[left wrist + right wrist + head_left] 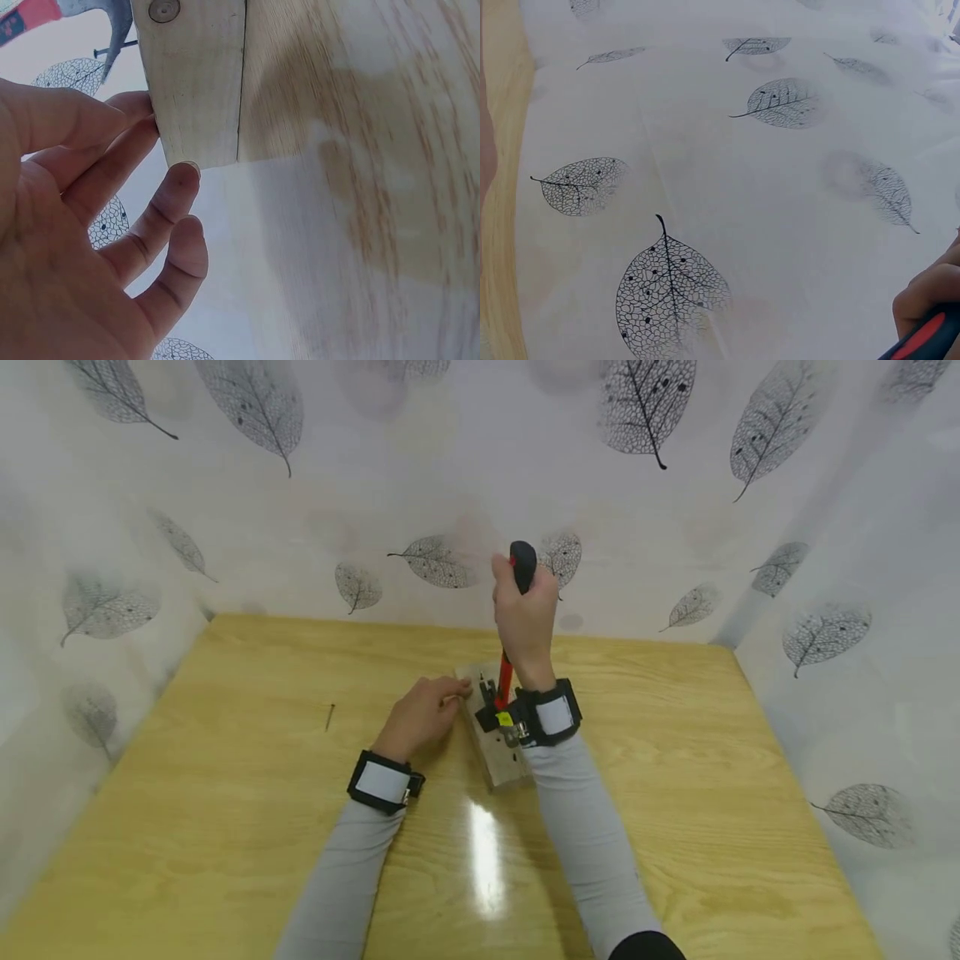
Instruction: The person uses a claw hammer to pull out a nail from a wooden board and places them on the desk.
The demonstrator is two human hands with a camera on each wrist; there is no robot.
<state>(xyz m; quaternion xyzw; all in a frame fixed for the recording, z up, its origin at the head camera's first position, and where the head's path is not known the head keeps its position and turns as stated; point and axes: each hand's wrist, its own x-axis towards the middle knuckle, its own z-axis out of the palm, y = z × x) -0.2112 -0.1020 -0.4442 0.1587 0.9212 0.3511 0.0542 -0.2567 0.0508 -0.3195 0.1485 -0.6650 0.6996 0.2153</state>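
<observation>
Wooden block [498,758]: mid-table. Left hand [422,717]: fingers loosely extended, touching block's 10 o'clock edge. Hammer [505,679]: gripped by right hand [525,620], 1 o'clock. Risk: light bracing could let block skid. Left wrist view, unlike head, clearly shows claw [119,30] beside nail [102,52]; engagement uncertain.

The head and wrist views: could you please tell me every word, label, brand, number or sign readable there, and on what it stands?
No text is readable.
Hammer: shaft marks too blurred to read.
Yellow patch beside the right wristband: too small to read.
</observation>
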